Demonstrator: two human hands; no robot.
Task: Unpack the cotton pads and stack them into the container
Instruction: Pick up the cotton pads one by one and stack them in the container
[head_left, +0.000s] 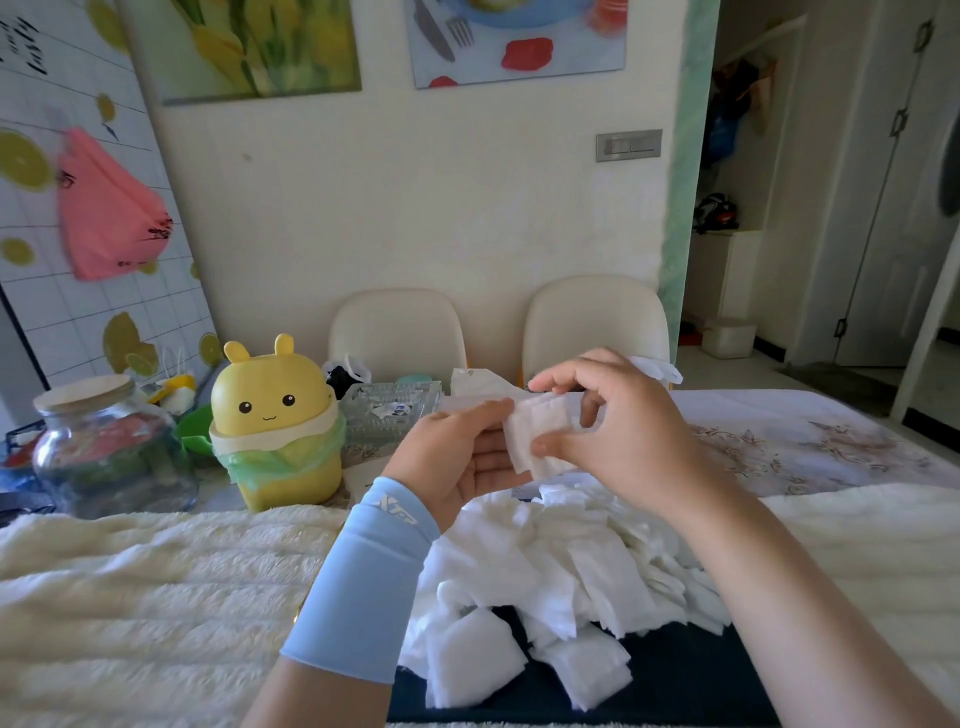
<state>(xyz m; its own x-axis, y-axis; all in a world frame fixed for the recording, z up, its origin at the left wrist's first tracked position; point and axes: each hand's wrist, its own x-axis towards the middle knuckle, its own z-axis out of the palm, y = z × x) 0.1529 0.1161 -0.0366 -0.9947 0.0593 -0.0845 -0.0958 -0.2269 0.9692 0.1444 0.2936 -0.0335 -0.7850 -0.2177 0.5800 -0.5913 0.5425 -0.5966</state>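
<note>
A small stack of white cotton pads (540, 431) is held up in front of me, above the table. My left hand (457, 457) grips its left side, and my right hand (613, 415) pinches its right side with thumb and fingers. Below lies a loose heap of several white cotton pads (561, 566) on a dark blue surface (685, 680). A clear ribbed plastic container (387, 415) stands behind my left hand, partly hidden by it.
A yellow bunny-shaped bin (275, 426) with a green liner stands to the left. Further left is a glass jar (104, 447) with a wooden lid. Cream fluffy cloth (156, 597) covers the near table. Two cream chairs (592, 322) stand behind.
</note>
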